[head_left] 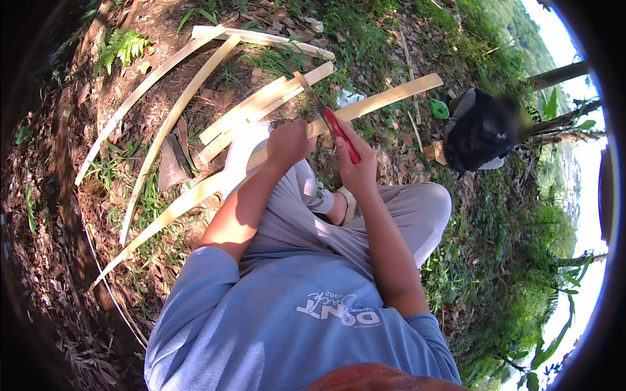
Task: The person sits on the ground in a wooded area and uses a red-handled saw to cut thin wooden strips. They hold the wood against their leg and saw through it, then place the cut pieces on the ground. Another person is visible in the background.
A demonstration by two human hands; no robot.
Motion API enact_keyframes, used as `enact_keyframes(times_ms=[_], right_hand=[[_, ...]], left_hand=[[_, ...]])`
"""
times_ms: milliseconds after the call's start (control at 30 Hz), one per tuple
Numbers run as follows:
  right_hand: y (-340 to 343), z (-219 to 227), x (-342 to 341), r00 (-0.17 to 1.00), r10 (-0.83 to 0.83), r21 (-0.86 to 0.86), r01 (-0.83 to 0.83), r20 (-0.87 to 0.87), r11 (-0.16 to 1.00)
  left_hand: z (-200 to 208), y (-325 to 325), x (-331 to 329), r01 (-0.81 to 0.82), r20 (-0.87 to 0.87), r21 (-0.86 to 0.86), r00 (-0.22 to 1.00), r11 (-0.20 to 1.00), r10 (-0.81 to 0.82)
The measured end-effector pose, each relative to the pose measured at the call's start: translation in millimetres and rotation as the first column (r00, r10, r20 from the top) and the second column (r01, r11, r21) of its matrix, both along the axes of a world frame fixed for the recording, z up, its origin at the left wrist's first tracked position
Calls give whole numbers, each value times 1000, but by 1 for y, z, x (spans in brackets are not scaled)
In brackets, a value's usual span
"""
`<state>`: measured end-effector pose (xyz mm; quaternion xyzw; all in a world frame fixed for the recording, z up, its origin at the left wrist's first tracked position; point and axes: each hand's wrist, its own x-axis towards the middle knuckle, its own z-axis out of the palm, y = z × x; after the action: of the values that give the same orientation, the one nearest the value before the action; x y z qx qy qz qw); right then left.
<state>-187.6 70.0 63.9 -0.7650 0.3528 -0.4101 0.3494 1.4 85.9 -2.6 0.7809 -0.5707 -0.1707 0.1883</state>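
Observation:
A long pale strip of split wood or bamboo [390, 96] slants across my lap, its lower left end thin and close to the ground. My left hand [289, 144] is closed around this strip near its middle, over my bent leg. In my right hand [357, 163] is a knife [342, 135] with a red handle, the fingers wrapped round it. The dark blade points up and to the left, crossing the strip just beyond my left hand. Whether its edge touches the wood I cannot tell.
Several more pale strips [175, 117] lie on the leafy ground ahead and to the left. A flat dark piece [173, 161] rests among them. At the right is a dark shape [481, 133], seemingly a person in dark clothing, beside a green plastic scrap [439, 109]. Tree trunks stand farther right.

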Motion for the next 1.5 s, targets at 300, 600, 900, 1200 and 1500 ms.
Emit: enact_keyframes(times_ms=[300,600,900,1200,1500], right_hand=[[36,18,-31,987,51,139,-29,-155,990],[146,20,-122,949,-158,119,196,-273,973],[133,66,-108,928,51,29,-44,-369,999],[131,52,-100,976,-81,225,127,-202,966],[53,-7,-12,989,89,58,-83,-120,995]], left_hand=[[-15,-3,24,-31,-43,34,999,999,32],[-23,11,39,-49,-71,27,996,998,51],[-12,31,53,-24,-137,41,990,999,29],[-42,37,35,-57,77,-201,994,978,73],[-25,28,37,-69,79,-113,994,991,79]])
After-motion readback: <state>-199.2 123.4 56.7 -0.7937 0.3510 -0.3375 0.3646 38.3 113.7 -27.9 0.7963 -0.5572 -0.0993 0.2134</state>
